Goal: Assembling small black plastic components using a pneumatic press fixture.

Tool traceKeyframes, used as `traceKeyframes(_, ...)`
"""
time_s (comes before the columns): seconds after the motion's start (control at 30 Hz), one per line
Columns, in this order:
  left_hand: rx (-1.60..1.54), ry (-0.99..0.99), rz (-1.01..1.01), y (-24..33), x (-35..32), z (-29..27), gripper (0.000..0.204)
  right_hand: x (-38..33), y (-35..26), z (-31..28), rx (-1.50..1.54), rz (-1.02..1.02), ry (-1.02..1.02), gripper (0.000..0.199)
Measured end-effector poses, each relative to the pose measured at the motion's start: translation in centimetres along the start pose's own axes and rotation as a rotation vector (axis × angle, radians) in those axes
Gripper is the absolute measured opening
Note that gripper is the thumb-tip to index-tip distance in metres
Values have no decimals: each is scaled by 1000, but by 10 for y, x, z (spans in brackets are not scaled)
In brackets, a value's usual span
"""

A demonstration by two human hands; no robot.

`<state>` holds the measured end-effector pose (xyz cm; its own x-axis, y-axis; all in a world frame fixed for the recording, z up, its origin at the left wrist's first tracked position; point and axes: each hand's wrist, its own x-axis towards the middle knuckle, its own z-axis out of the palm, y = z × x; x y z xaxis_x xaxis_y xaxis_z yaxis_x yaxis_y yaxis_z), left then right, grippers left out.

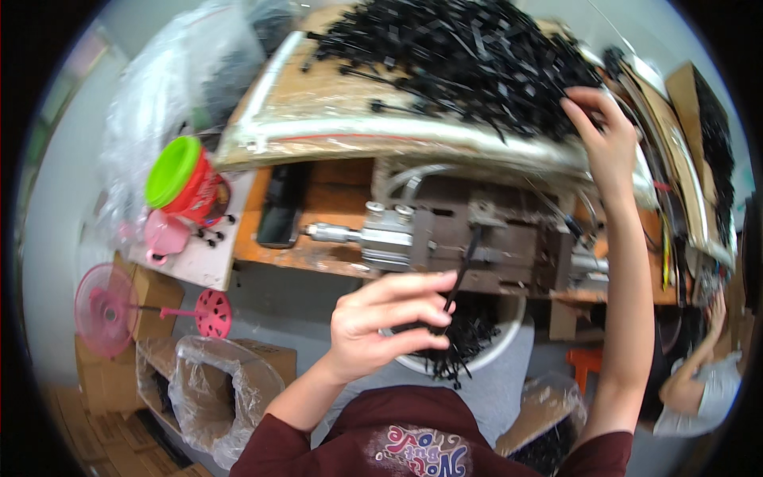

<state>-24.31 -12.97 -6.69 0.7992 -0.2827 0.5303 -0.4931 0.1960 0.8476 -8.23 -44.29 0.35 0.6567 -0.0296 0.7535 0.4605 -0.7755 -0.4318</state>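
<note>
My left hand (381, 322) is in front of the metal fixture, its thumb and fingers closed on a thin black strip (465, 270). The strip slants up toward a small metal block (482, 211) on the fixture; whether they touch I cannot tell. My right hand (608, 147) reaches to the right edge of a big heap of thin black parts (477, 67). Its thumb and forefinger tips come close together there, and what lies between them is too small to make out. Below the fixture, a white tub (513, 330) holds more black pieces, partly hidden by my left hand.
A metal cylinder (387, 238) and a dark phone (283, 205) lie left of the fixture. Further left are a red bucket with a green rim (191, 181), a pink cup (165, 236) and a pink fan (107, 310). Another person's arm (699, 362) shows at right.
</note>
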Motion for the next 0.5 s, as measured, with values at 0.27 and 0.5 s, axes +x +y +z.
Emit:
traceKeyframes(0.27,1063,365,812,80,153,-131,24,-2,-16,-14,-15,38,-31,14)
traceKeyframes(0.5,858,718,464,115,256,-257,29,-11,-13,-13,64,112,-39,14)
